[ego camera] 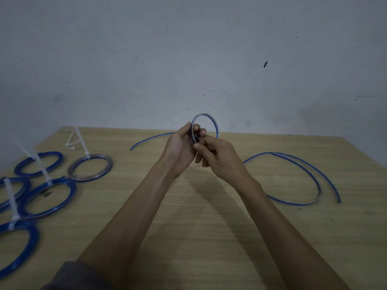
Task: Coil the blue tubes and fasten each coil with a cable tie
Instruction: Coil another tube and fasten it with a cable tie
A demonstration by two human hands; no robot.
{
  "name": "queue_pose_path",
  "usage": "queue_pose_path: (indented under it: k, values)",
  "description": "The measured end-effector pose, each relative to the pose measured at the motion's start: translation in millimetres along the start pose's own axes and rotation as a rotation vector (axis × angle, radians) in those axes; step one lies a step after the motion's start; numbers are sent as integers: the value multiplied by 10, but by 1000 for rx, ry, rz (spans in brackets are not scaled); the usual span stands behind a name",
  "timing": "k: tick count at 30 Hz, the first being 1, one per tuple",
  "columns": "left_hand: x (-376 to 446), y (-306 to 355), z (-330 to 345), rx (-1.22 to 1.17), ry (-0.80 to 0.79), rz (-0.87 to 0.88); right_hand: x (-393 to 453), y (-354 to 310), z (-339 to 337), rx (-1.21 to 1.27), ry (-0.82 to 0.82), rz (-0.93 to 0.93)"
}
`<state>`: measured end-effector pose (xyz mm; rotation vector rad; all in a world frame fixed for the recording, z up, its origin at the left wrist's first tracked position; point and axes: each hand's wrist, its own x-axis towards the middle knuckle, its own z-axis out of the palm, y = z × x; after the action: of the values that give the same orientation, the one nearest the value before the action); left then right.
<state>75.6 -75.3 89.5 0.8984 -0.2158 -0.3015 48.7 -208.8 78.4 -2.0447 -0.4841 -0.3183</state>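
Above the middle of the wooden table (188, 216), both my hands hold a small coil of blue tube (206, 117). My left hand (181, 147) grips the coil's left side, its fingers curled round the loops. My right hand (217, 155) pinches the tube at the coil's lower edge. One free end of the tube (146, 139) trails to the left on the table. Long loose loops of blue tube (301, 174) lie on the table to the right.
Several finished blue coils (48, 195) with white cable ties lie at the left, one of them greyer (90, 167). Spare white cable ties (73, 139) lie at the table's back left corner. A grey wall stands behind the table.
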Motion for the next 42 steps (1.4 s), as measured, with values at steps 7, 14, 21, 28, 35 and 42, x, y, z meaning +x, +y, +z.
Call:
queue_pose_path:
  k: [7,14,21,28,35,42]
  values:
    - [-11,5,33,112,5,3,-14,46,118,18,140,-63]
    - [-8,46,25,41,2,26,1,48,108,24,81,-24]
    - [-25,332,-104,-29,20,167,-21,142,29,-125,-113,-4]
    - [-144,269,145,885,-107,197,-24,486,-219,-366,-222,132]
    - [-197,-471,311,1830,-295,305,-20,708,-697,-855,-129,230]
    - [-115,-764,45,2035,-351,461,21,686,-805,-951,110,169]
